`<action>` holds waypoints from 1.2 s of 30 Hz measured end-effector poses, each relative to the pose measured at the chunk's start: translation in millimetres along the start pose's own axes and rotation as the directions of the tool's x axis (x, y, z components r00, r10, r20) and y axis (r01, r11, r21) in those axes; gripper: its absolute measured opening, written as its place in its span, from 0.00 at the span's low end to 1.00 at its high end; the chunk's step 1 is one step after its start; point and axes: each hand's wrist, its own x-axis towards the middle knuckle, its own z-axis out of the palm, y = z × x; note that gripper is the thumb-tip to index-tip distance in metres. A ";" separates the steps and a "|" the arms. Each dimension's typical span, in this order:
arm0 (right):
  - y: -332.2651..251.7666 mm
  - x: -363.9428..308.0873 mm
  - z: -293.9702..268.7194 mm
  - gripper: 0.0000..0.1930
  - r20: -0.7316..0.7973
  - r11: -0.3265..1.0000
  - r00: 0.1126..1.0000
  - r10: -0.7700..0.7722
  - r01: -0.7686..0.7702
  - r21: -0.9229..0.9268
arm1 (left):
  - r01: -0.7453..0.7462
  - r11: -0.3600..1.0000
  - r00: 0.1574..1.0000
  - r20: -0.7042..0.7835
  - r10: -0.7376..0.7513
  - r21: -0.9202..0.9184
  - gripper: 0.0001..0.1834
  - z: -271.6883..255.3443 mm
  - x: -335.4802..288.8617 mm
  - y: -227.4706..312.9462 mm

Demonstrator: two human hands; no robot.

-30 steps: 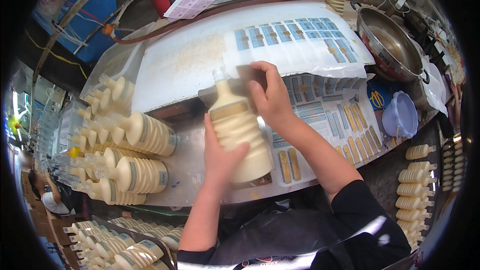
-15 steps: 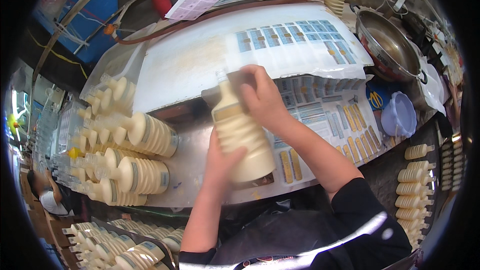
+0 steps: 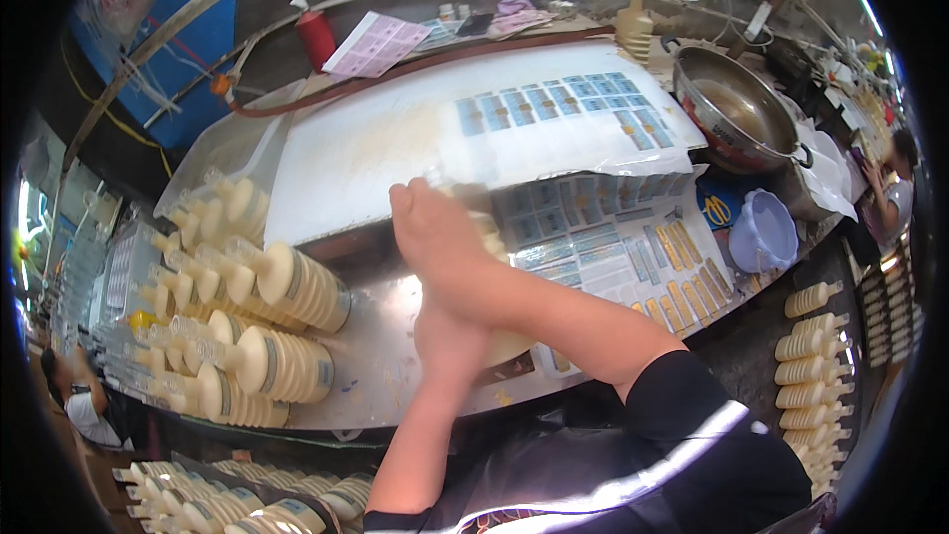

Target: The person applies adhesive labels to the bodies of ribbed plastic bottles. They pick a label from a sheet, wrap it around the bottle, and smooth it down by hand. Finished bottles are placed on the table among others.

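A cream-coloured ribbed bottle (image 3: 505, 346) with a clear neck is tilted in front of me, mostly hidden by my hands and forearm. My left hand (image 3: 450, 331) is closed around its lower body. Across it, my right hand (image 3: 435, 232) wraps the upper part near the neck, its fingers largely out of sight on the far side. Rows of blue labels (image 3: 542, 104) lie on the white board (image 3: 346, 138) beyond. More blue labels and narrow gold strips (image 3: 677, 245) lie on a sheet at the right.
Several filled ribbed bottles (image 3: 294, 279) lie stacked on the left, with more below and at the right (image 3: 813, 348). A wide metal pan (image 3: 736, 104) and a lilac bucket (image 3: 763, 232) stand at the right. A red bottle (image 3: 316, 40) is at the back. Other people are at both sides.
My right hand has swung left and down across the bottle, crossing over my left wrist and covering most of the bottle. The view has shifted, and a person now shows at the right.
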 end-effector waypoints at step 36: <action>173.5 13.3 -124.8 0.13 0.034 0.858 0.862 0.506 -0.507 0.081 | -0.177 0.973 0.976 -0.152 0.154 -0.151 0.57 19.4 -24.2 -41.0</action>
